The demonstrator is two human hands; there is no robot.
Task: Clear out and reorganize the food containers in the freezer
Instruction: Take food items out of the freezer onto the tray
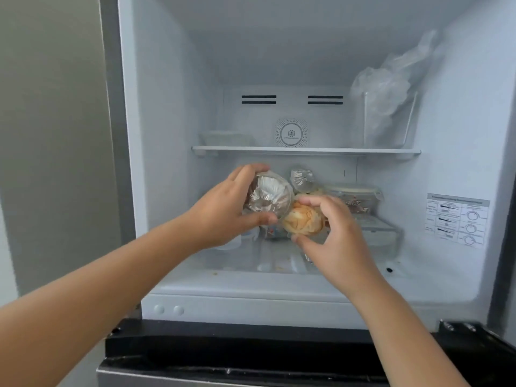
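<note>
While my left hand (223, 210) clamps the foil tub (268, 198) and my right hand (332, 233) pinches the orange bag (303, 217), both sit touching, side by side, under the shelf (305, 150) — open front lies straight toward me, boxes (371, 219) just right.

Head view, close, facing freezer (167, 79)
</note>
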